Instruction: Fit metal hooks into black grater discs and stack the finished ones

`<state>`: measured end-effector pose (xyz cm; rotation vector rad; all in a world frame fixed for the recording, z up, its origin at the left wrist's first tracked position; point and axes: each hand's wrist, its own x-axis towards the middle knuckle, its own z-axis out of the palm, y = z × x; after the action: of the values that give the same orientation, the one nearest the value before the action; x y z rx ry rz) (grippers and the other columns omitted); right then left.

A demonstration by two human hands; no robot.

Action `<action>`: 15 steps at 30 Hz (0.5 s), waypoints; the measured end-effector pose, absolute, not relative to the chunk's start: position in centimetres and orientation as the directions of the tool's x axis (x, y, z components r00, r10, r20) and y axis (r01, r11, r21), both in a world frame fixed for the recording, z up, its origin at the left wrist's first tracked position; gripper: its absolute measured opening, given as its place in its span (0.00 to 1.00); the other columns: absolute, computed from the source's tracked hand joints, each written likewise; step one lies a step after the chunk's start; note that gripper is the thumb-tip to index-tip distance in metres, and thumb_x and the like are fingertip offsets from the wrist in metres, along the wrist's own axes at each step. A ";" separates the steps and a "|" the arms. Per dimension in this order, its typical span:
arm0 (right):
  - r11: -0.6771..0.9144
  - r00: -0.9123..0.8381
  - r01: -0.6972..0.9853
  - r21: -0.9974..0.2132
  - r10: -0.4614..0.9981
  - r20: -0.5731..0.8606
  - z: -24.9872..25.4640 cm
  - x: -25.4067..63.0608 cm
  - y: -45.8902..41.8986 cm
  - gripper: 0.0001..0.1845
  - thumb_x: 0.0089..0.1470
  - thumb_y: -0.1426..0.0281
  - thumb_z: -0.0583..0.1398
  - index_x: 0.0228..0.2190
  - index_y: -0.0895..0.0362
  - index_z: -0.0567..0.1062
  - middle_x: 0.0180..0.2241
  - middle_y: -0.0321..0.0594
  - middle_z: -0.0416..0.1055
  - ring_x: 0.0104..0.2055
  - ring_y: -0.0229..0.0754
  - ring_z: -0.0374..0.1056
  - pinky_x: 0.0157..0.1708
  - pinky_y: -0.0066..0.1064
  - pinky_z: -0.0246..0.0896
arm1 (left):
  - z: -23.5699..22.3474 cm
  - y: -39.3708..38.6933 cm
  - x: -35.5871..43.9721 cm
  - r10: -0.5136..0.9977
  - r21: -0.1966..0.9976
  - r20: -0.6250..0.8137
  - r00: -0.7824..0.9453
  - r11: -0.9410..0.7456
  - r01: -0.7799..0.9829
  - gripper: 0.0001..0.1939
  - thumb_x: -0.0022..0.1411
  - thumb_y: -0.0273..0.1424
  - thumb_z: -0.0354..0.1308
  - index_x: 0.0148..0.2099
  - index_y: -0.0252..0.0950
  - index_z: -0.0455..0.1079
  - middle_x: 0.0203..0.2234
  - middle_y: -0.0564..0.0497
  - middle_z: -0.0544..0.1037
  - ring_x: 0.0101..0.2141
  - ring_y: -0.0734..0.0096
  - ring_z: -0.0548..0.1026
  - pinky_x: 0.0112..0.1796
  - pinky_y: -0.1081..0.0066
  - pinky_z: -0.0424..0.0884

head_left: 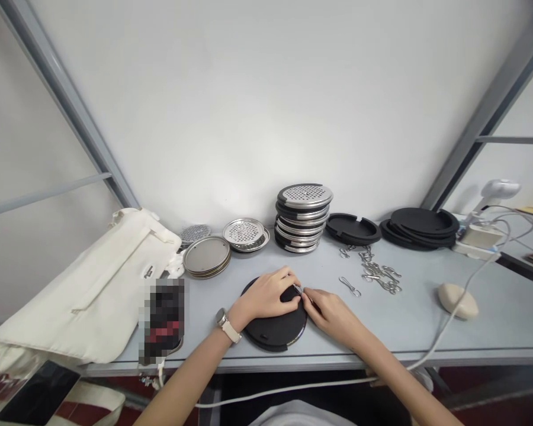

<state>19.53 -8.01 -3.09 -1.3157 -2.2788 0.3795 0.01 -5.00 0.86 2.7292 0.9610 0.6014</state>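
A black round holder [275, 331] lies flat near the table's front edge, a shiny rim showing along its right side. Across its top lies my left hand [270, 296], fingers curled and thumb bent, gripping it near the upper right edge. At that same edge my right hand [322, 307] pinches a small metal wire hook [298, 289], largely covered by the fingers. Just beyond my right hand a loose wire hook [350, 286] rests on the table. Several more metal hooks [382, 275] lie in a heap farther right.
Behind stands a tall stack of perforated metal discs in black holders [304, 219]. Left of it are perforated discs [244, 232] and plain metal discs [206, 255]; right are black holders [353, 228]. A white bag [102, 284], beige mouse [457, 300] and white cable [444, 331] flank the work.
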 end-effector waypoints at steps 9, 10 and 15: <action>0.460 -0.392 0.747 -0.479 0.888 0.242 -3.0 19.4 -8.0 0.12 0.65 0.68 0.45 0.29 0.53 0.61 0.23 0.35 0.68 0.24 0.41 0.64 0.26 0.30 0.49 | 1.1 -5.1 0.0 0.634 0.282 0.307 0.709 -0.773 0.569 0.08 0.63 0.32 0.56 0.45 0.39 0.67 0.42 0.51 0.71 0.38 0.68 0.74 0.37 0.71 0.68; 0.459 -0.391 0.750 -0.477 0.889 0.240 -3.0 19.4 -8.0 0.12 0.65 0.68 0.45 0.30 0.53 0.61 0.23 0.35 0.68 0.24 0.41 0.65 0.26 0.30 0.49 | 1.0 -5.1 0.0 0.636 0.281 0.306 0.709 -0.771 0.571 0.08 0.63 0.32 0.56 0.45 0.39 0.67 0.42 0.51 0.71 0.38 0.68 0.74 0.37 0.71 0.68; 0.480 -0.409 0.755 -0.447 0.877 0.252 -3.1 19.3 -8.1 0.13 0.66 0.68 0.43 0.31 0.54 0.63 0.26 0.39 0.71 0.26 0.43 0.67 0.27 0.31 0.51 | 0.9 -5.0 0.1 0.649 0.278 0.298 0.699 -0.760 0.587 0.08 0.63 0.33 0.56 0.44 0.39 0.67 0.42 0.50 0.71 0.38 0.67 0.73 0.37 0.70 0.67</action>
<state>19.30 -8.06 -3.15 -1.3536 -2.2795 0.3641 0.11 -5.02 0.88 2.7446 1.0062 0.5746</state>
